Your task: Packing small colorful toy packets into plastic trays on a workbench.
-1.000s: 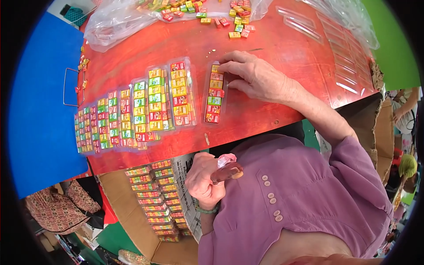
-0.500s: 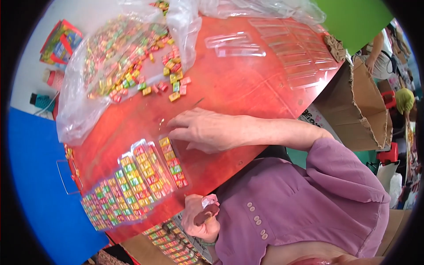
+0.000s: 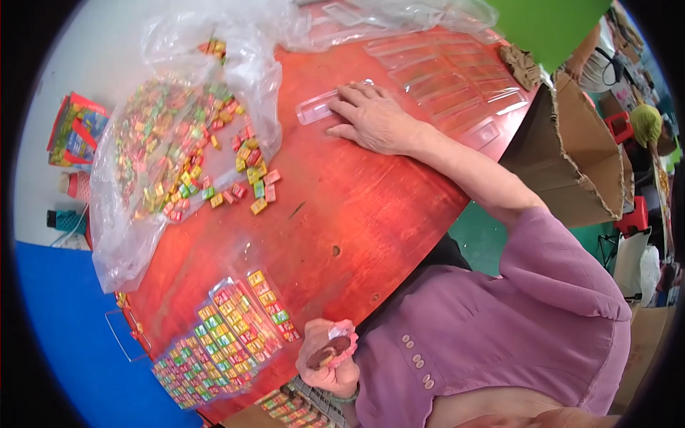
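Observation:
My left hand (image 3: 328,364), with a bracelet at the wrist, is closed around a brown snack (image 3: 332,351) in a pink wrapper; the snack looks bitten. My right hand (image 3: 378,121) reaches across the red table, fingers spread and stretched out over a clear plastic tray (image 3: 314,110). Its fingers cover one end of this narrow tray, so I cannot tell whether they grip it. Near my left hand lies a row of long clear trays (image 3: 232,321), packed with small red, yellow and green wrapped candies. The nearest filled tray (image 3: 271,303) lies slightly apart from the others.
Loose candies (image 3: 178,157) spill from a big clear plastic bag (image 3: 118,235) on the red table (image 3: 314,235). Further clear trays (image 3: 457,78) lie at the far right, beside a crumpled brown piece (image 3: 519,68). A cardboard box (image 3: 571,164) stands off the table's right edge.
My right hand has moved from beside the nearest filled tray, away and right, to the clear trays. The whole view has shifted somewhat. My left hand still holds the snack.

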### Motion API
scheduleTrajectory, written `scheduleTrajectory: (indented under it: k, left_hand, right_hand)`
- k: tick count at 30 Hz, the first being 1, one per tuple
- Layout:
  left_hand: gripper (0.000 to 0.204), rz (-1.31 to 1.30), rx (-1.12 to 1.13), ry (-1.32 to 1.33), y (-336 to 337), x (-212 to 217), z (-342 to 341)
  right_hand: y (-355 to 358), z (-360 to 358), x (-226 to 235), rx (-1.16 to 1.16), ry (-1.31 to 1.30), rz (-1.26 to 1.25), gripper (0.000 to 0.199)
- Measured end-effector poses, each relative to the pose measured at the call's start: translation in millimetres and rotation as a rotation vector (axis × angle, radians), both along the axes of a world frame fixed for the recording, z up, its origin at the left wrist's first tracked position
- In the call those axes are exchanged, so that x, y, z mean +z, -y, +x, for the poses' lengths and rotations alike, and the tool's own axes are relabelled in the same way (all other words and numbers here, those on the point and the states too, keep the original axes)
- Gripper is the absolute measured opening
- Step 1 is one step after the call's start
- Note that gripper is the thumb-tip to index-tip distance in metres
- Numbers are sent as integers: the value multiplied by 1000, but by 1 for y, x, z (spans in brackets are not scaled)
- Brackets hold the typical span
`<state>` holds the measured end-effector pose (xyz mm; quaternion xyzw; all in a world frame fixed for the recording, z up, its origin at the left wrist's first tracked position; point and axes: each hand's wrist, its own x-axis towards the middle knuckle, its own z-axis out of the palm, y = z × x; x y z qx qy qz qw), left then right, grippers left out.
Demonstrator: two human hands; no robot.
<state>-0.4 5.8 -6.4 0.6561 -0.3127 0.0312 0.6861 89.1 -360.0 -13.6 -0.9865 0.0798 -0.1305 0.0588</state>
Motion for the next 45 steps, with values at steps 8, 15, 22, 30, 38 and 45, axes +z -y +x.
scheduleTrajectory:
  k: [8,15,22,30,38,45]
  left_hand:
    - [48,49,-195,278,8,36,27]
    - [38,33,-286,321,19,48,34]
    - [40,-2,-296,334,15,47,40]
    - [34,-24,-251,271,25,45,45]
    - [25,-46,-205,232,21,36,46]
    - [27,-104,-209,192,20,38,59]
  right_hand:
    - [-46,-32,21,151,-30,-27,66]
    - [-53,-36,16,196,-52,-14,63]
    - [-58,-34,36,394,-102,57,53]
    - [-71,28,63,576,-122,311,29]
    - [-110,118,12,410,189,-78,25]
    - [-115,108,8,487,61,-37,27]
